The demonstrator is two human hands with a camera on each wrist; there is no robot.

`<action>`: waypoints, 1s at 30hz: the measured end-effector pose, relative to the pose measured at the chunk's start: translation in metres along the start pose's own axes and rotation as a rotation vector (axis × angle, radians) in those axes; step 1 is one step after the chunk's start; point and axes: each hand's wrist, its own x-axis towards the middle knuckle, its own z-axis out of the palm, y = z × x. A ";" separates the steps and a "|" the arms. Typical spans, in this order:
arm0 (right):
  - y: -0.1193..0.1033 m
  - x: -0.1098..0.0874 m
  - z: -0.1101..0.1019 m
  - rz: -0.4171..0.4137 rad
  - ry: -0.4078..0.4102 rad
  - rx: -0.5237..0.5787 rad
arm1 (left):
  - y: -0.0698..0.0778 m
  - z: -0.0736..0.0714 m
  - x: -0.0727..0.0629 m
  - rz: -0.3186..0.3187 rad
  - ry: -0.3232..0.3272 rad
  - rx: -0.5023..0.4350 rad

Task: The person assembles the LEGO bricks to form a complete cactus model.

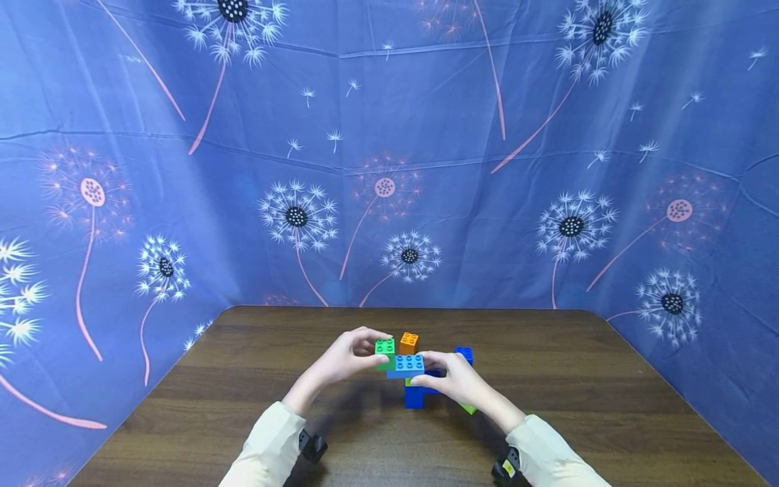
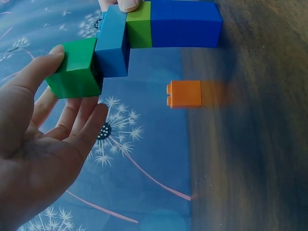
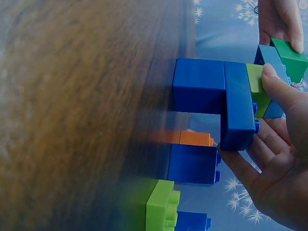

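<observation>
The left hand point(image 1: 342, 356) is pinching a green square plastic brick point(image 1: 384, 350), short of the tabletop point(image 1: 548, 379)'s far edge. The right hand point(image 1: 458, 383) is gripping, and partly hiding, a blue-and-lime plastic brick stack point(image 2: 163, 25).

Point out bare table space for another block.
Free: table left of the left sleeve, right of the right sleeve, and behind the orange block, up to the curtain. Crowded: the middle, where the left hand grips a green block, the right hand a stack, other blocks close by.

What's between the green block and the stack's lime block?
A light blue block lies between the green block and the lime block; the left wrist view shows this.
</observation>
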 end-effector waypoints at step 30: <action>0.001 0.000 0.004 0.048 0.036 0.050 | -0.024 0.010 0.005 0.047 0.047 -0.010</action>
